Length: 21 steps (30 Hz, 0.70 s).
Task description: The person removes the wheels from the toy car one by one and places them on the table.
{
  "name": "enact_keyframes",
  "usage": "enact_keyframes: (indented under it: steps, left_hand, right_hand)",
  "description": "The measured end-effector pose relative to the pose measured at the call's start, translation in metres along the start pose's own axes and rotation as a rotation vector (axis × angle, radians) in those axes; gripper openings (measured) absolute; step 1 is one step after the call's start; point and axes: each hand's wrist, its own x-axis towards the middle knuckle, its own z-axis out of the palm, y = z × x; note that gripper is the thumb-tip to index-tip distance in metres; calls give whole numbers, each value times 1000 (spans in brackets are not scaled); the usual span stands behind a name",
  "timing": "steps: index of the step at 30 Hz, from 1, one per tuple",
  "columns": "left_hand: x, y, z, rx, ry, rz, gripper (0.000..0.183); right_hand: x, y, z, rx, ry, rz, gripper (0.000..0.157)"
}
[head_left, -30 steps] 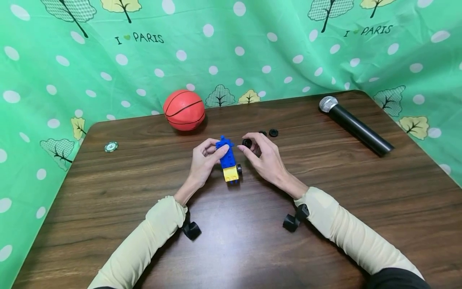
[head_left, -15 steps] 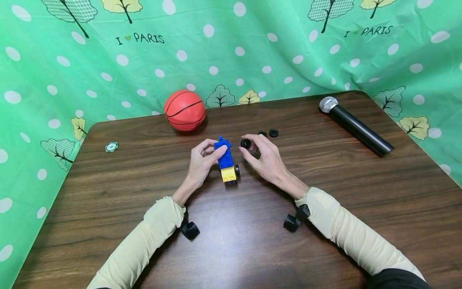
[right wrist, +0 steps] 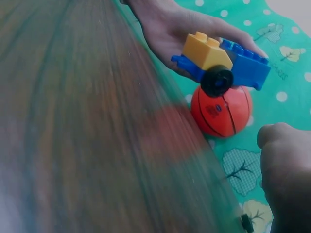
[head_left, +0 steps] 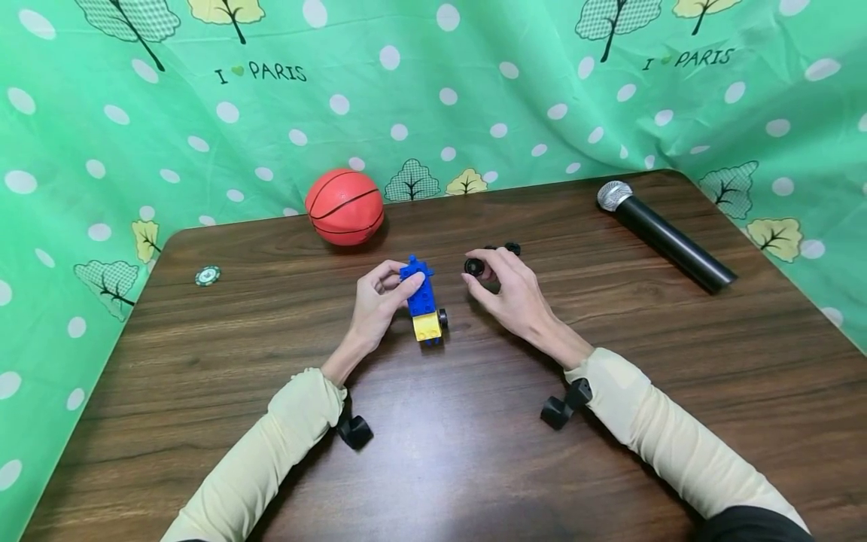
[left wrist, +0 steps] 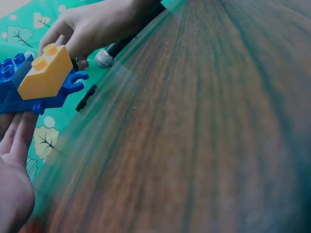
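Observation:
A toy block car (head_left: pixel 421 297), blue with a yellow sloped brick at its near end, is held in my left hand (head_left: pixel 376 309), thumb on top. One black wheel (left wrist: pixel 74 64) barely shows past the yellow brick in the left wrist view. The right wrist view gives a fuller look at that fitted wheel (right wrist: pixel 216 81) on the car's side. Just right of the car, my right hand (head_left: pixel 511 295) pinches a loose black wheel (head_left: pixel 474 266) between thumb and fingers. In the right wrist view the right hand's own fingers hide what it holds.
Behind the right hand lie more black wheels (head_left: pixel 512 248), partly covered by it. A red toy basketball (head_left: pixel 345 207) stands at the back left, a poker chip (head_left: pixel 208 275) farther left. A black microphone (head_left: pixel 667 237) lies at the back right, near the green curtain (head_left: pixel 433 75).
My right hand has drawn away to the right with the loose wheel, widening the gap to the car. The left hand and car have shifted slightly left.

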Motion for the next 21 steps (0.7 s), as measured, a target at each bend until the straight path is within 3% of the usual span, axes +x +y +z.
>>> enact_keyframes:
  steps: [21]
  left_hand:
    - [1, 0, 0, -14, -26, -28, 14]
  right_hand:
    - [-4, 41, -32, -72, -5, 126, 32]
